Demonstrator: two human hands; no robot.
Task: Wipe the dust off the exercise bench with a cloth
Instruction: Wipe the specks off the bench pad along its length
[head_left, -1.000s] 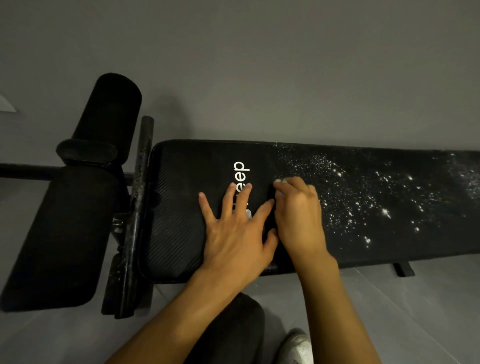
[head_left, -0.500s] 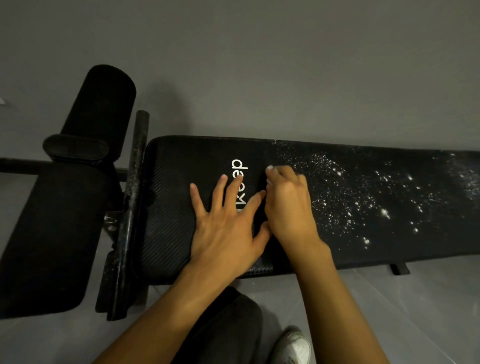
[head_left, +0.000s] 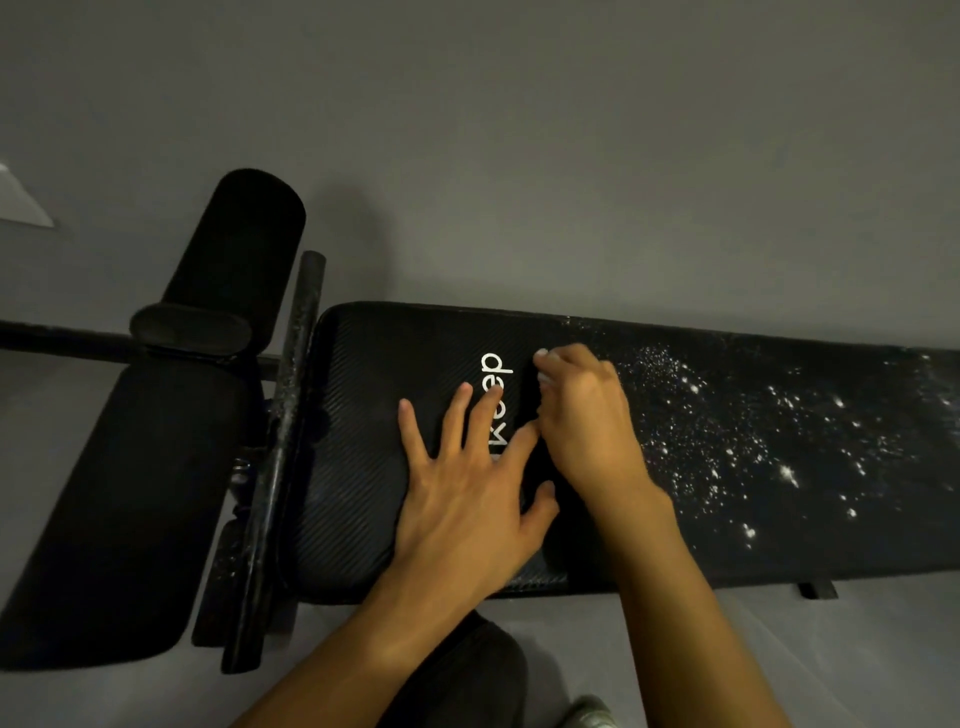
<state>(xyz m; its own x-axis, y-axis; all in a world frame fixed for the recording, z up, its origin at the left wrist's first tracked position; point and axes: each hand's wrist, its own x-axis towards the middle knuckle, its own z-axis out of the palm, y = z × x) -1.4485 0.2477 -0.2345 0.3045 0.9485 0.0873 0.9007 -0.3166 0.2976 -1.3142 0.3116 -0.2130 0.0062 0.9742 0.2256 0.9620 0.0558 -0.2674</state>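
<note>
Your left hand (head_left: 462, 499) lies flat on the black bench (head_left: 374, 415), fingers straight and spread apart. The palm sits toward the pad's near edge and the fingertips reach over the white logo (head_left: 496, 370), covering part of its lettering. Your right hand (head_left: 587, 421) is just beside it on the right, the two touching near the left forefinger. The right fingers are curled under, with the knuckles up and the tips pointing at the far edge. Something pale shows at those tips (too small to say whether it is nail or fabric). A dark strip (head_left: 531, 384) runs along the left side of that hand. It is as black as the pad, so you cannot tell whether it is the cloth or whether the curled fingers grip anything. The white dust (head_left: 727, 431) starts right at the right hand and is scattered from there toward the pad's right end, thickest in the middle of its width. The ribbed surface left of the hands, up to the pad's left end, looks plain black. Beyond that left end a scuffed bar (head_left: 291, 415) crosses the frame, with a foam roller (head_left: 244, 234) and a second pad (head_left: 114, 509) past it. The bench stands on a grey floor (head_left: 519, 156). Near the bottom edge of the view are a dark-clad knee (head_left: 467, 670) and the toe of a pale shoe (head_left: 589, 716).
</note>
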